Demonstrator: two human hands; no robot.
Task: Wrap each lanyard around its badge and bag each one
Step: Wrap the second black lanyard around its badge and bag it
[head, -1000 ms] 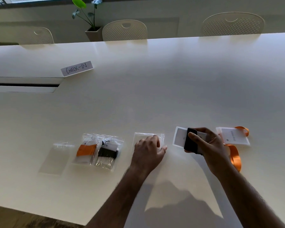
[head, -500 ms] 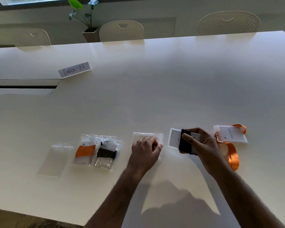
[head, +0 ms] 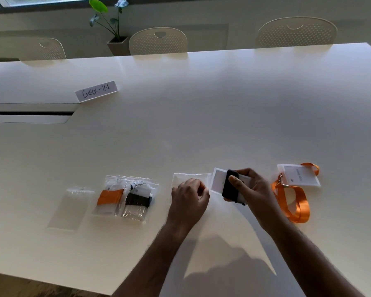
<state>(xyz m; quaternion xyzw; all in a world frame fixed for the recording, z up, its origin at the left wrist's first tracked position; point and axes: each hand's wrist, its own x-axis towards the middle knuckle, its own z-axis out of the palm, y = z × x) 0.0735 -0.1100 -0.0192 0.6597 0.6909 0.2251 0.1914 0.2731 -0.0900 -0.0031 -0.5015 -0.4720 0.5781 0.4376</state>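
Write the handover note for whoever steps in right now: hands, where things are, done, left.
Right hand: holds the badge wrapped in a black lanyard, just above the table.
Left hand: pinching at the empty clear bag lying beside that badge.
Done: two bagged badges to the left, one with an orange lanyard, one with a black one.
Left: bag the held badge; then wrap the loose orange lanyard around the last badge on the right and put it in the spare empty bag at far left.
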